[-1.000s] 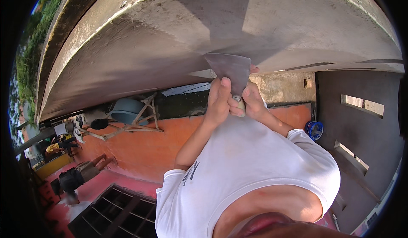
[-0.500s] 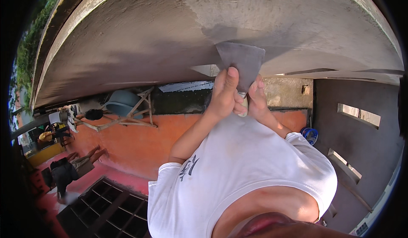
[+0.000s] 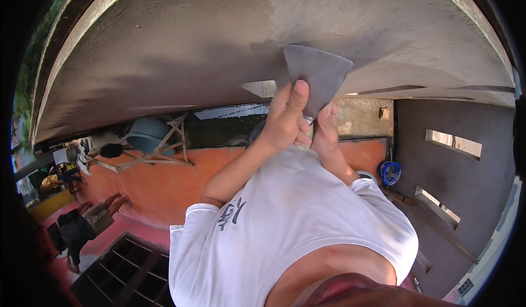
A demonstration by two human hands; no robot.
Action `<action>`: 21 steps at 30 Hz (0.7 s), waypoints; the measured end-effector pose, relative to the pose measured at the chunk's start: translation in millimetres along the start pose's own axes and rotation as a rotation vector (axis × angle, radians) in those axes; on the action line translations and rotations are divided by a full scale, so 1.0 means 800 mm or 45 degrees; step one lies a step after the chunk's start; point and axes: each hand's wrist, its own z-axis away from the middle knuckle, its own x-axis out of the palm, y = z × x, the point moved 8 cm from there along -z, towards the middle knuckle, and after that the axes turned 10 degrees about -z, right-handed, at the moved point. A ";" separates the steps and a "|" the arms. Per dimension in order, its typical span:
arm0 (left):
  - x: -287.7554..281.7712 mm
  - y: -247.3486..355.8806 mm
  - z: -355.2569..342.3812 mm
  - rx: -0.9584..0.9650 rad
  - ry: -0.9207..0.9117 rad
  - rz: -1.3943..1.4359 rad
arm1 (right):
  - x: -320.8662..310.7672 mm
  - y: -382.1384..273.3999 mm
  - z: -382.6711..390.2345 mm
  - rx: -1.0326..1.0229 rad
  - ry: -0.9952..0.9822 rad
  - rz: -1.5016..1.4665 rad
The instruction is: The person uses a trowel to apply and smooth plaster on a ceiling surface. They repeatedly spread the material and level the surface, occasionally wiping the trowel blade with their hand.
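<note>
A wide putty knife [image 3: 316,77] with a flared grey metal blade and a pale handle is held in both my hands, its broad edge against a grey plastered wall [image 3: 219,38]. My left hand [image 3: 289,115] is closed round the lower blade and handle, its thumb lying flat on the blade's face. On the other side my right hand [image 3: 327,129] grips the knife, fingertips at the blade's edge; part of its hold is hidden. The plaster near the blade shows a darker, smoother patch beside a rougher area.
A blue-grey tub [image 3: 147,135] rests by a wooden trestle [image 3: 164,151] at left. A blue bucket [image 3: 389,173] stands right, near a dark wall [image 3: 405,137] with slots. Another person [image 3: 82,230] is at far left, near a dark grid [image 3: 123,271].
The putty knife has slid slightly up and to the right along the plaster, both hands moving with it. The surroundings have shifted a little left in view.
</note>
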 end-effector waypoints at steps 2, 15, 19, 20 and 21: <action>-0.001 -0.005 -0.001 -0.009 0.008 0.024 | -0.006 0.001 -0.001 -0.018 0.064 0.034; 0.001 -0.009 -0.005 0.040 0.110 -0.037 | 0.012 -0.014 -0.009 0.037 -0.007 0.004; 0.005 -0.005 -0.008 0.060 0.046 -0.032 | 0.006 -0.017 -0.006 0.034 0.003 0.065; 0.006 -0.008 -0.008 0.061 0.029 -0.028 | 0.005 -0.017 -0.005 0.043 0.008 0.061; 0.006 -0.009 -0.005 0.071 0.051 -0.037 | 0.004 -0.015 -0.001 0.058 0.018 0.054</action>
